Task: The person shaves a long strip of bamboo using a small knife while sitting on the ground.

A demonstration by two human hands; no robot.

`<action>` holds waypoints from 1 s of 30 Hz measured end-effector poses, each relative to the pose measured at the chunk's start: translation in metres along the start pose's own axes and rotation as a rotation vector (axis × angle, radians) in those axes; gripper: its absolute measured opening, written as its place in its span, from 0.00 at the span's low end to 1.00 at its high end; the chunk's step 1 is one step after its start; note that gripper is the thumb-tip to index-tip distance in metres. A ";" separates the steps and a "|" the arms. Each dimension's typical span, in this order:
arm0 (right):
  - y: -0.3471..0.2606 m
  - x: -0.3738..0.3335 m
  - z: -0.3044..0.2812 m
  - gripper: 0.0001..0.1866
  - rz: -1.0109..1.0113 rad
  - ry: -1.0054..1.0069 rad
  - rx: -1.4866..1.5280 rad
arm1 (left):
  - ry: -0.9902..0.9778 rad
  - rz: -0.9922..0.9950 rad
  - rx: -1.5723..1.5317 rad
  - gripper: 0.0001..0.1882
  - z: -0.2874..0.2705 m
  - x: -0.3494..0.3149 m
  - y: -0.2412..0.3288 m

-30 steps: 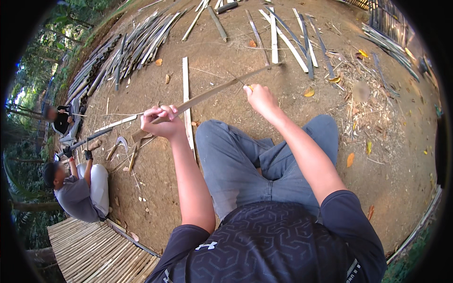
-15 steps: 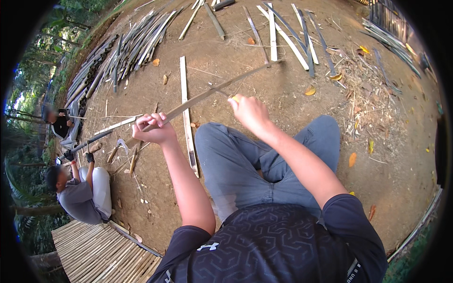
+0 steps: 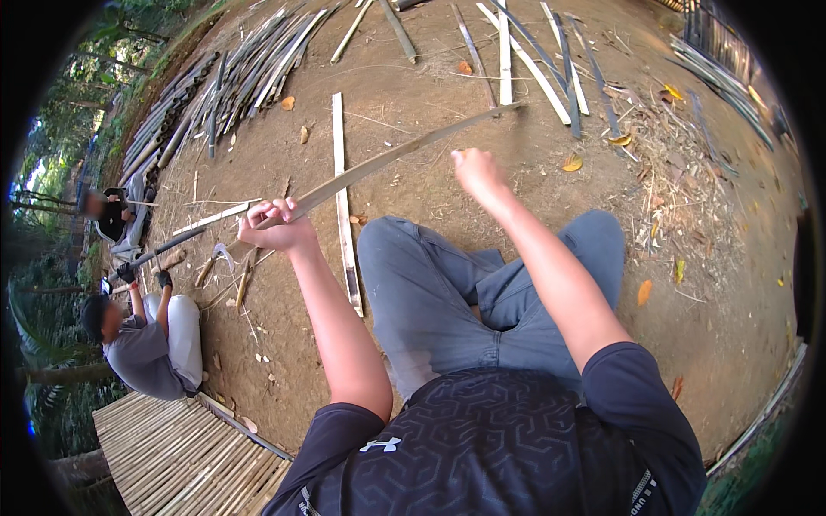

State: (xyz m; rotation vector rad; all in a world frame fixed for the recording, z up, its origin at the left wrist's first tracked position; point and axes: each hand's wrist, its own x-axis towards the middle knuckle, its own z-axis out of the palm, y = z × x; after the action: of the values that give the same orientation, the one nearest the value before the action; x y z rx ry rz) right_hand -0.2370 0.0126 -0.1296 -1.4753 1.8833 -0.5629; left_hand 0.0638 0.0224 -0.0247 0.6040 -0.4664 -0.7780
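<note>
Head view: left hand (image 3: 278, 227) grips strip (image 3: 389, 160), slanting centre-left to upper centre. Right hand (image 3: 478, 175) curled closed; can't tell on what. Risk: strip could twist, held near one end only. Tip sits near loose strips (image 3: 505, 64); room rightward, up to shavings (image 3: 675, 211).

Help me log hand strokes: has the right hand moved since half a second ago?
Yes: the right hand has moved forward and to the right, closer to the yellow leaf on the ground.
</note>
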 end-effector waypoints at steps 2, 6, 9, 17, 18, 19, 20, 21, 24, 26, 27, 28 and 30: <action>-0.012 0.002 -0.007 0.26 -0.038 0.068 -0.113 | 0.036 -0.015 0.003 0.24 -0.004 0.005 0.004; -0.061 -0.042 0.035 0.25 -0.336 -0.016 -0.008 | 0.047 0.036 0.016 0.24 -0.024 0.009 0.019; -0.049 -0.020 0.029 0.23 -0.294 0.012 -0.163 | 0.019 0.052 -0.001 0.25 -0.029 0.016 0.025; -0.017 0.016 0.014 0.24 -0.224 0.037 -0.274 | 0.038 0.037 -0.010 0.25 -0.025 0.013 0.010; -0.041 -0.010 0.024 0.24 -0.340 -0.037 -0.099 | 0.054 0.059 -0.003 0.26 -0.031 0.015 0.019; -0.045 -0.011 0.027 0.23 -0.427 0.025 -0.187 | 0.031 0.049 0.006 0.26 -0.025 0.015 0.019; -0.043 -0.014 0.024 0.23 -0.404 0.059 -0.157 | 0.010 0.042 0.017 0.26 -0.021 0.013 0.021; -0.039 -0.014 0.019 0.23 -0.384 0.089 -0.127 | -0.009 0.039 0.029 0.26 -0.018 0.011 0.024; 0.042 0.035 -0.014 0.21 0.092 0.191 -0.169 | -0.013 -0.008 -0.001 0.25 0.014 0.001 0.003; 0.029 0.029 -0.026 0.22 0.192 0.168 -0.153 | 0.015 0.011 0.002 0.23 0.012 -0.004 0.010; 0.020 0.020 -0.027 0.23 0.160 0.144 -0.144 | 0.068 0.033 0.039 0.22 0.016 -0.005 0.013; 0.010 0.008 -0.029 0.23 0.133 0.122 -0.138 | 0.120 0.048 0.073 0.22 0.026 -0.008 0.017; -0.020 -0.021 -0.025 0.25 -0.009 0.058 0.090 | 0.223 0.054 0.085 0.20 0.047 -0.015 0.019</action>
State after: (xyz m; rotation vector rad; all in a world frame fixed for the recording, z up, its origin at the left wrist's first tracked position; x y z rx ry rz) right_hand -0.2393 0.0257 -0.0939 -1.4242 1.8710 -0.6923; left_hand 0.0358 0.0292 0.0195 0.7453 -0.3109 -0.6333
